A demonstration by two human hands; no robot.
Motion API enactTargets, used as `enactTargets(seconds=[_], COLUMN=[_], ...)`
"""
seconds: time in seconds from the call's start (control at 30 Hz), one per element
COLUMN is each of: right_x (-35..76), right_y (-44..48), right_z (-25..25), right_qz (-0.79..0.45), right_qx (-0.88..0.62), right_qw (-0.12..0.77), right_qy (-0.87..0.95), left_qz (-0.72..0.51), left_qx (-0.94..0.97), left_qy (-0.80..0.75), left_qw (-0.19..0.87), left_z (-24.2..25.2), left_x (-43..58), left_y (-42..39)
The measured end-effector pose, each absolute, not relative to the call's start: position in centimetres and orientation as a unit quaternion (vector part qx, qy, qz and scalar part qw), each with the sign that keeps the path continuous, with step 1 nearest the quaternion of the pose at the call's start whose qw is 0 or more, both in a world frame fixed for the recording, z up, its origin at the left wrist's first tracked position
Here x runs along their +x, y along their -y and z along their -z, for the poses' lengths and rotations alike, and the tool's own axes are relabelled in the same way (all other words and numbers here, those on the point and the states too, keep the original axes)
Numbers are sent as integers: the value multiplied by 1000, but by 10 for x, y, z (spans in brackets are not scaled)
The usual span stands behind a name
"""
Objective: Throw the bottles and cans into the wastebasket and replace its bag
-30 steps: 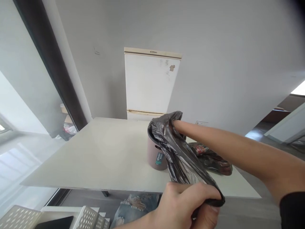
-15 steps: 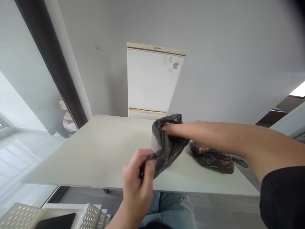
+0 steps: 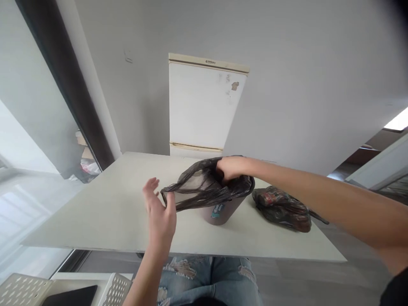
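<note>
A black plastic bag hangs in the mouth of a small greyish-brown bin, part of it draped over the rim. My left hand is left of the bin, its fingers spread. One stretched handle loop of the bag reaches to this hand and lies around its thumb. My right hand is down in the bag's opening, at the top of the bin. Its fingertips are hidden by the plastic, so their grip does not show. A second black bag, filled and lying on its side, rests right of the bin.
The pale table carries the bin and the filled bag. Behind it stands a white fridge against the grey wall. A plastic basket with a dark flat object is low at the left.
My left hand has moved left and its fingers have spread from a pinch on the bag. The bag has opened wider, pulled leftward, and more of the bin shows.
</note>
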State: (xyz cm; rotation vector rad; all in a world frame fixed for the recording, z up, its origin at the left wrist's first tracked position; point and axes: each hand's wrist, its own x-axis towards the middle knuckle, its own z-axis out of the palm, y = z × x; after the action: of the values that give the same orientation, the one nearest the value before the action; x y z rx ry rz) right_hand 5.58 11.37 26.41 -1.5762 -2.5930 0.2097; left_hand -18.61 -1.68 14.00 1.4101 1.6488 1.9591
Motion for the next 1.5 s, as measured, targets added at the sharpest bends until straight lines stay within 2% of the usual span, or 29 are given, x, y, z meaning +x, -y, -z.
enactTargets(seconds=[0.07,0.13,0.17,0.23,0.37,0.43,0.57,0.77,0.87,0.97,1.1,1.17,1.27,1.4,1.5], right_x=[71,89,97,110,120,121,127,154,172,184,184,182,185,204,218], right_y=[-121,-126,-129,-138,-165,-177,-190,-164,-134,-101,-70,-61,-51,-32,-19], right_z=[-276,-282,-282,-276,-257,-249,-235,-225,-232,-240,-240,-238,-235,-219,-192], right_qz=[-7,81,109,87,-101,-141,-188,-274,-214,-141,-131,-101,-77,-59,-5], right_qx=[-526,-524,-520,-526,-631,-669,-694,-687,-648,-490,-343,-326,-312,-282,-312], right_qw=[60,141,184,214,254,271,225,140,218,297,211,222,307,344,365], right_qy=[848,836,827,819,726,678,658,658,698,807,906,913,896,894,877], left_qz=[-690,-708,-703,-665,-572,-544,-504,-389,-418,-481,-481,-499,-535,-511,-484], left_qx=[520,575,609,678,690,670,647,687,715,731,769,777,782,823,834], left_qy=[-502,-386,-335,-301,-429,-470,-499,-504,-495,-457,-402,-378,-318,-248,-266], left_qw=[-36,-137,-149,-89,113,185,279,350,261,160,124,71,17,8,16], left_z=[-144,-149,-152,-155,-154,-150,-139,-121,-114,-118,-131,-135,-133,-123,-113], left_x=[-177,-165,-159,-148,-138,-137,-135,-144,-152,-154,-142,-133,-123,-118,-118], left_y=[37,53,58,55,12,-14,-46,-34,-20,-5,12,17,22,25,23])
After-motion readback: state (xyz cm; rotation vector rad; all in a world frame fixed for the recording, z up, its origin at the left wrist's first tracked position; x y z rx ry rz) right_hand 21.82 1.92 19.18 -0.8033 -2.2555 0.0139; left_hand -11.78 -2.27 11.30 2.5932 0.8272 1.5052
